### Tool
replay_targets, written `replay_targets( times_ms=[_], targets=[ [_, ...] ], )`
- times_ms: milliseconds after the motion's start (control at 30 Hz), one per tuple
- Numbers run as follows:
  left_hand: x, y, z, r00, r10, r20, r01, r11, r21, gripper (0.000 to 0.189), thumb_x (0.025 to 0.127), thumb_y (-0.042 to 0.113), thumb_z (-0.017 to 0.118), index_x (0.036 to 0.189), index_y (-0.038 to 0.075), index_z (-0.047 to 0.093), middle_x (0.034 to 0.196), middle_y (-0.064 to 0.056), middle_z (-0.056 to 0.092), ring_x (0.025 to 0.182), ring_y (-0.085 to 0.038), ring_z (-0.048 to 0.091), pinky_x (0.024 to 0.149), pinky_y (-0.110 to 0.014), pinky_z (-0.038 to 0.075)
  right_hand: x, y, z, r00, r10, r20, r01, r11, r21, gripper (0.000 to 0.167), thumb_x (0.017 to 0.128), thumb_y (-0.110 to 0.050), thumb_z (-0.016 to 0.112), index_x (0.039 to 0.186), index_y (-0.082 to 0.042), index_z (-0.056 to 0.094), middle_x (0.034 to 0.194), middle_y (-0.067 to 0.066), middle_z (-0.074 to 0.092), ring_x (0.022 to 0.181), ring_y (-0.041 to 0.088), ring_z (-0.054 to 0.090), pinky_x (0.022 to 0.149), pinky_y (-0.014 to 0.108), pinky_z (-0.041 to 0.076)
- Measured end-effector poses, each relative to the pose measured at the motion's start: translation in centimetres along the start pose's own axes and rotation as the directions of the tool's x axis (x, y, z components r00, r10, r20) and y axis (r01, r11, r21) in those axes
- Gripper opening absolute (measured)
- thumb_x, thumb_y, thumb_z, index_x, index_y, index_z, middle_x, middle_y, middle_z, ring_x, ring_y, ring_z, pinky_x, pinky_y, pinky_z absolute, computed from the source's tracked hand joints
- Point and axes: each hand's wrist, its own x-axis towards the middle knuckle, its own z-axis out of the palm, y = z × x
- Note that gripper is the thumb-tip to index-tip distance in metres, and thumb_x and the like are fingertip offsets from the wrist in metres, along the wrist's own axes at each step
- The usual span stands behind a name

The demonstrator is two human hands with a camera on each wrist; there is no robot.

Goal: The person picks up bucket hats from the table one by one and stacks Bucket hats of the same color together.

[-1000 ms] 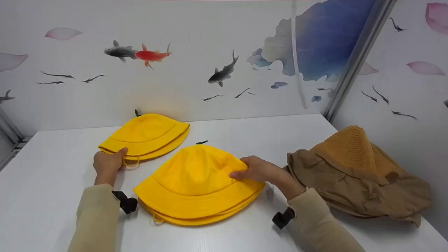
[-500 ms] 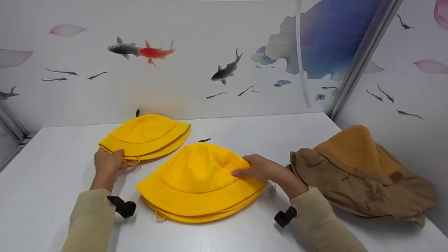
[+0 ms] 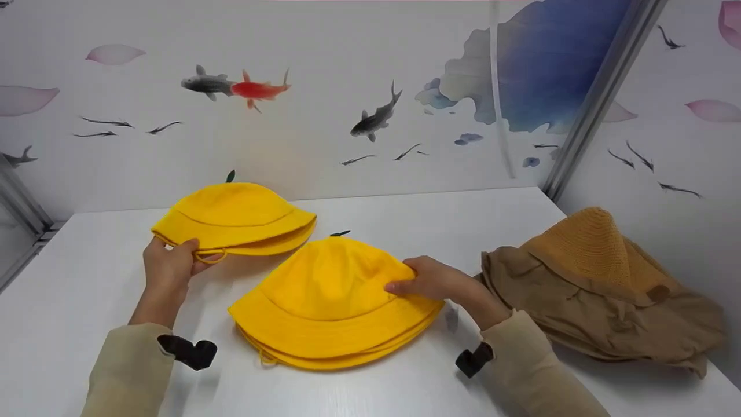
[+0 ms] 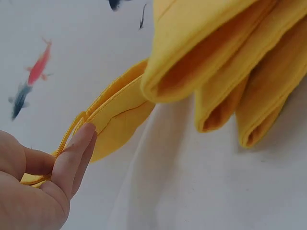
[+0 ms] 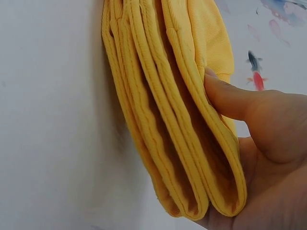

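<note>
My left hand [image 3: 167, 271] pinches the left brim of a yellow bucket hat [image 3: 234, 211], thumb on top. The hat is tilted, with a dark green leaf [image 3: 231, 176] at its crown and a yellow loop of cord below the brim. In front and to the right lie several nested yellow bucket hats [image 3: 330, 295], folded flat, a leaf at the top. Their right side is gripped by my right hand [image 3: 435, 281]. The right wrist view shows layered brims [image 5: 165, 120] between thumb and fingers; the left wrist view shows fingers [image 4: 76, 158] at the single hat's edge.
At the right of the white table [image 3: 382, 217] sits a pile of brown cloth hats [image 3: 613, 333] under a tan knitted hat [image 3: 584, 255]. A wall [image 3: 312, 116] painted with fish stands behind the table, and another wall rises at the right.
My left hand has raised the single yellow hat's left side and shifted it slightly left; its leaf now stands more upright. The right hand and the nested hats have barely moved.
</note>
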Motion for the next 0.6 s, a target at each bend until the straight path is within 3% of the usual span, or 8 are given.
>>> replay_targets(
  times_ms=[133, 300, 467, 600],
  targets=[
    [-0.9, 0.7, 0.2, 1.0, 0.015, 0.003, -0.015, 0.998, -0.058, 0.064, 0.106, 0.017, 0.046, 0.162, 0.02, 0.013, 0.124, 0.0, 0.048, 0.078, -0.001, 0.07, 0.077, -0.021, 0.059, -0.2, 0.0, -0.2, 1.0, -0.02, 0.004, 0.02, 1.0, 0.007, 0.046, 0.092, -0.048, 0.069, 0.121, -0.012, 0.065, 0.107, 0.002, 0.063, 0.098, 0.02, 0.053, 0.091, 0.037, 0.045],
    [-2.2, 1.4, 0.5, 1.0, 0.024, 0.018, -0.021, 0.984, -0.179, 0.063, 0.106, 0.018, 0.046, 0.161, 0.025, 0.015, 0.13, 0.001, 0.049, 0.089, -0.002, 0.069, 0.08, -0.022, 0.058, -0.3, -0.2, -0.4, 1.0, 0.012, -0.006, -0.012, 1.0, -0.011, 0.051, 0.091, -0.052, 0.068, 0.124, -0.013, 0.064, 0.11, 0.002, 0.063, 0.099, 0.02, 0.054, 0.093, 0.038, 0.046],
    [-4.0, 1.9, 0.4, 0.992, 0.085, 0.097, -0.052, 0.951, -0.304, 0.061, 0.106, 0.017, 0.048, 0.159, 0.023, 0.019, 0.131, 0.003, 0.049, 0.099, -0.006, 0.068, 0.083, -0.026, 0.059, -0.2, -0.2, -0.3, 1.0, 0.024, -0.017, -0.025, 1.0, -0.008, 0.051, 0.09, -0.052, 0.069, 0.123, -0.013, 0.065, 0.109, 0.002, 0.063, 0.099, 0.02, 0.054, 0.093, 0.038, 0.045],
    [-5.6, 1.9, 0.0, 0.978, 0.125, 0.169, -0.059, 0.935, -0.35, 0.063, 0.104, 0.016, 0.051, 0.159, 0.02, 0.02, 0.126, 0.004, 0.05, 0.099, -0.006, 0.07, 0.084, -0.028, 0.059, -0.1, -0.3, -0.3, 0.999, 0.029, -0.019, -0.029, 1.0, -0.008, 0.052, 0.089, -0.053, 0.069, 0.123, -0.014, 0.065, 0.109, 0.001, 0.063, 0.099, 0.02, 0.054, 0.093, 0.037, 0.046]
  ],
)
